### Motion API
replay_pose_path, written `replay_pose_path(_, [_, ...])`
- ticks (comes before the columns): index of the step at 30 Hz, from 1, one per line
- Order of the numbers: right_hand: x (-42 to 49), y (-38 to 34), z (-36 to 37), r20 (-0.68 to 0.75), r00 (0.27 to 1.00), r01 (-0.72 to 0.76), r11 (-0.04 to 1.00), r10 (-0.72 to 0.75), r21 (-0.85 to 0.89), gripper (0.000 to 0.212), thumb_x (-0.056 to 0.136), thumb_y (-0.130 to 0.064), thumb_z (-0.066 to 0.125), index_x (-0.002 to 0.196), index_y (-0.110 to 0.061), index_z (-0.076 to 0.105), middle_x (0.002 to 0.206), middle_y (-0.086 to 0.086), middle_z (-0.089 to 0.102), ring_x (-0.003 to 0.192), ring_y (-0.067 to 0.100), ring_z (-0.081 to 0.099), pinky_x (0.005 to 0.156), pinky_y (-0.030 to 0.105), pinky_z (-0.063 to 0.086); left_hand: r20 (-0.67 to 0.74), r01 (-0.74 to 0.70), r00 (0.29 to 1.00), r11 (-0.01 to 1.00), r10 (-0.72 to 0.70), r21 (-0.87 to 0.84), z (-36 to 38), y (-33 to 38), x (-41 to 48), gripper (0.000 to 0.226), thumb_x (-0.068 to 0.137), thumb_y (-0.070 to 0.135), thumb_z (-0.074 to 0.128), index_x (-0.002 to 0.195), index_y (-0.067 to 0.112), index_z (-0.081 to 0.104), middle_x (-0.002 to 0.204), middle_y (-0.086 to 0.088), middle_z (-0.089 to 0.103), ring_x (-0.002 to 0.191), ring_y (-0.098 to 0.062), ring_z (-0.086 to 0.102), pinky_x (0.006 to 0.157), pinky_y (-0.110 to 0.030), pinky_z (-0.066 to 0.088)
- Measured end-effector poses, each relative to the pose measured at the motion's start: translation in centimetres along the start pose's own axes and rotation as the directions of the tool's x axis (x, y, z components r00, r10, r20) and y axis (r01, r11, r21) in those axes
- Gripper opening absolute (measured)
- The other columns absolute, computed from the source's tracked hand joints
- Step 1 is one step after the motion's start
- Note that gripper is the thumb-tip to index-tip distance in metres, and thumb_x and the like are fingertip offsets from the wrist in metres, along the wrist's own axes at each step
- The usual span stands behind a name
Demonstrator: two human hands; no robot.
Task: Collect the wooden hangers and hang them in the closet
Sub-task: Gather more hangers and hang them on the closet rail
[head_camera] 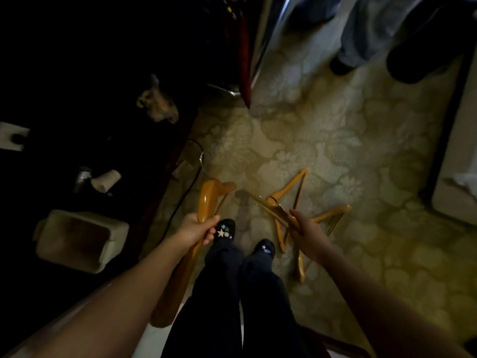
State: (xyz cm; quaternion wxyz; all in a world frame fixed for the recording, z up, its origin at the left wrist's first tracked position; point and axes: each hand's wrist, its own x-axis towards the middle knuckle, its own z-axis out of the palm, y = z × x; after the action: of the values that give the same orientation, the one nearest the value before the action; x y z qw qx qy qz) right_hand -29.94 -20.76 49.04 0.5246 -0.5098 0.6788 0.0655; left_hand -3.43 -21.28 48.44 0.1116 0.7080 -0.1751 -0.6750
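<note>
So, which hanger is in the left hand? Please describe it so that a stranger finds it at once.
Start from the patterned carpet and go to its dark left edge. There the left hand grips a wooden hanger. It is broad and thick, unlike the thin hangers on the floor.

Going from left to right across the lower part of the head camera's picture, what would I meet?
Cream plastic bin → left hand gripping a thick wooden hanger → black shoe with star charms → right hand holding a thin wooden hanger → orange wooden hangers on the carpet.
</note>
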Motion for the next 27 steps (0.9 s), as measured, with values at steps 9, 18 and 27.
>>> replay_pose_path(9, [-6.9,-10.4,-1.5,0.160,0.987,0.035,0.993,-0.016,-0.114,0.012,0.095,-0.012,0.044,0.092,-0.014,0.056,0.075,0.000,0.055,0.071,0.014,0.055,0.066,0.024,0.046,0.033,-0.030,0.999,1.000,0.030,0.003,-7.8,-0.8,-11.2,0.028,0.091,0.020,0.058,0.065,0.011,0.051,0.052,-0.001,0.048,0.034,-0.005,0.043,0.039,-0.017,0.038])
replay_pose_path(18, [-8.1,-16.6,-0.4,0.276,0.961,0.091,0.973,-0.030,-0.211,0.026,0.096,-0.011,0.043,0.072,-0.013,0.051,0.068,0.004,0.049,0.060,0.011,0.046,0.058,0.022,0.039,-0.138,-0.035,0.990,0.977,0.006,-0.212,-9.8,-5.3,-17.0,0.026,0.092,0.020,0.056,0.069,0.010,0.051,0.056,-0.002,0.047,0.040,-0.008,0.041,0.038,-0.016,0.037])
replay_pose_path(27, [-6.8,-22.7,-0.4,0.551,0.834,0.274,0.883,-0.021,-0.382,0.020,0.098,-0.021,0.041,0.096,-0.005,0.054,0.067,0.002,0.049,0.057,0.012,0.046,0.055,0.021,0.039,-0.343,-0.057,0.926,0.843,-0.155,-0.534,-5.8,-9.9,-20.2,0.025,0.091,0.023,0.058,0.072,0.009,0.053,0.056,-0.004,0.049,0.041,-0.010,0.042,0.037,-0.016,0.037])
